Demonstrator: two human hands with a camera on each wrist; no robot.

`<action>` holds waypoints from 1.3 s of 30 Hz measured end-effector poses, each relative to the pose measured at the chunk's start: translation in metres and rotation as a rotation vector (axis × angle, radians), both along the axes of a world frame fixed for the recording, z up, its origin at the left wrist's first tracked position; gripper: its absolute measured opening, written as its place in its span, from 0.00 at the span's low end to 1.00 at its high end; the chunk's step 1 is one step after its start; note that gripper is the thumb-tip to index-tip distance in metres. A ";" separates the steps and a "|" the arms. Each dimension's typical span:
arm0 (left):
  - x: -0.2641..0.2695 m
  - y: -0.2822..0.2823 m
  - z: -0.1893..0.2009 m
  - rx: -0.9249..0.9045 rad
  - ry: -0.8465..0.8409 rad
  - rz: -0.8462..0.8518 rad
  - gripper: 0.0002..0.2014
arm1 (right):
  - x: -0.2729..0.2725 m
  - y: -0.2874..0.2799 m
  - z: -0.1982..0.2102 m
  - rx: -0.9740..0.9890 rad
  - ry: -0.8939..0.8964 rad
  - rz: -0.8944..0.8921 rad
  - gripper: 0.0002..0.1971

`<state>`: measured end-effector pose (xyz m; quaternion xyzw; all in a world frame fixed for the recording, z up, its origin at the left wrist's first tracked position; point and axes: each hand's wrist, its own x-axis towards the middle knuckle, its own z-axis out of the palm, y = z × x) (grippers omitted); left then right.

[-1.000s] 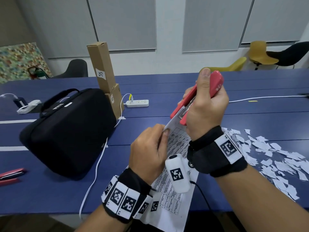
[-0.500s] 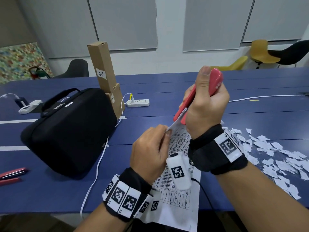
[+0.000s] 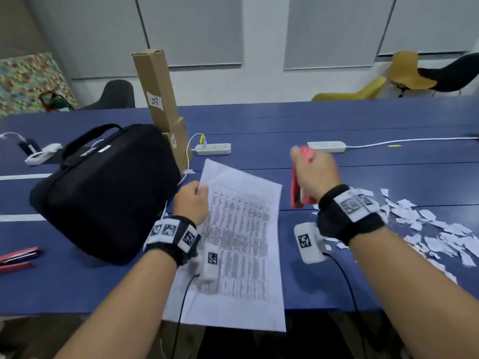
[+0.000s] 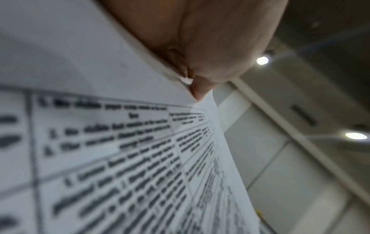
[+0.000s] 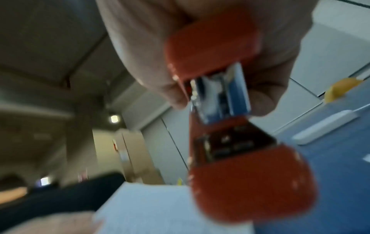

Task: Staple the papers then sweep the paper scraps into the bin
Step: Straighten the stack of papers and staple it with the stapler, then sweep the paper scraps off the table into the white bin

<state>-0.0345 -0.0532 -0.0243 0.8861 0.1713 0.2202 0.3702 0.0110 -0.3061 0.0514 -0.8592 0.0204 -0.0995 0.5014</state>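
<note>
The printed papers (image 3: pixel 241 237) lie flat on the blue table (image 3: pixel 337 281), their near edge hanging past the front edge. My left hand (image 3: pixel 193 203) pinches their upper left edge; up close, a fingertip (image 4: pixel 200 90) presses on the sheet (image 4: pixel 100 142). To the right, my right hand (image 3: pixel 315 174) grips a red stapler (image 3: pixel 298 187), held off the papers. The stapler (image 5: pixel 240 142) shows its metal mouth gaping apart. Torn white paper scraps (image 3: pixel 435 229) are strewn over the table on the right. No bin is in sight.
A black bag (image 3: pixel 103 193) sits left of the papers, with tall cardboard boxes (image 3: pixel 160 99) behind it. A second red stapler (image 3: pixel 18 257) lies at the far left. Two white power strips (image 3: pixel 212 149) (image 3: pixel 326 146) and their cables lie further back. Chairs stand beyond the table.
The stapler has come off the papers' corner and swung right and down in my right hand. My left hand has lowered the papers from a raised tilt to flat on the table.
</note>
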 end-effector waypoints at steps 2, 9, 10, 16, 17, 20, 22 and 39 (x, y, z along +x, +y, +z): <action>0.013 0.015 -0.016 0.005 0.130 0.032 0.19 | 0.004 0.007 -0.033 -0.265 0.177 0.056 0.25; 0.030 0.031 -0.041 -0.054 0.348 0.151 0.18 | 0.014 0.025 -0.084 -0.616 0.410 0.196 0.15; 0.033 0.031 -0.040 -0.049 0.355 0.160 0.18 | 0.017 0.027 -0.083 -0.626 0.405 0.201 0.14; 0.041 0.036 -0.039 -0.019 0.524 0.215 0.17 | 0.031 0.034 -0.090 -0.660 0.420 0.183 0.13; 0.040 0.036 -0.040 -0.033 0.531 0.234 0.17 | 0.031 0.035 -0.092 -0.666 0.420 0.188 0.13; 0.035 0.030 -0.040 -0.025 0.516 0.253 0.19 | 0.031 0.034 -0.095 -0.678 0.415 0.200 0.12; 0.031 0.026 -0.039 0.062 0.536 0.243 0.27 | 0.028 0.032 -0.093 -0.645 0.406 0.189 0.12; -0.053 -0.211 -0.034 0.108 0.083 -0.734 0.23 | -0.208 -0.220 -0.171 -0.252 0.670 0.143 0.23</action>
